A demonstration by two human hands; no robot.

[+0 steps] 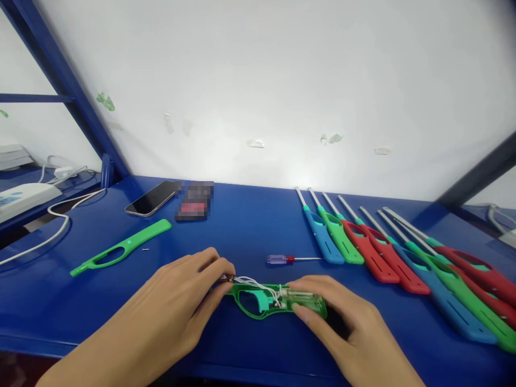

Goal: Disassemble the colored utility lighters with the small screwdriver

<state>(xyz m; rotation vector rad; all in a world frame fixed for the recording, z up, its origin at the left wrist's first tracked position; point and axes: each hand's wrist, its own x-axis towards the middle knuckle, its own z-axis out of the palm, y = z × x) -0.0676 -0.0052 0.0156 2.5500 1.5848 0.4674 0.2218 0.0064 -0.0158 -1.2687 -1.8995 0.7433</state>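
An opened green gas lighter (252,314) lies across the front of the table, its inner parts bare: a see-through fuel tank (308,303), a teal trigger (264,300) and white wires (258,283). My left hand (193,301) pinches its front end, where the wires run; the fingers partly hide what is there. Around the rear of the handle, my right hand (334,317) grips the shell and tank between thumb and fingers. The other green half shell (135,245) rests apart at the left, beside a tiny screw (145,249). Behind the lighter lies a screwdriver (282,259) with a clear and red handle.
Several finished-looking lighters (355,244) in blue, green and red lie in a slanted row at the right. A phone (153,199) and a pixelated dark object (195,201) sit at the back left. A white cable (60,223) crosses the left edge. A white wall (274,97) stands behind.
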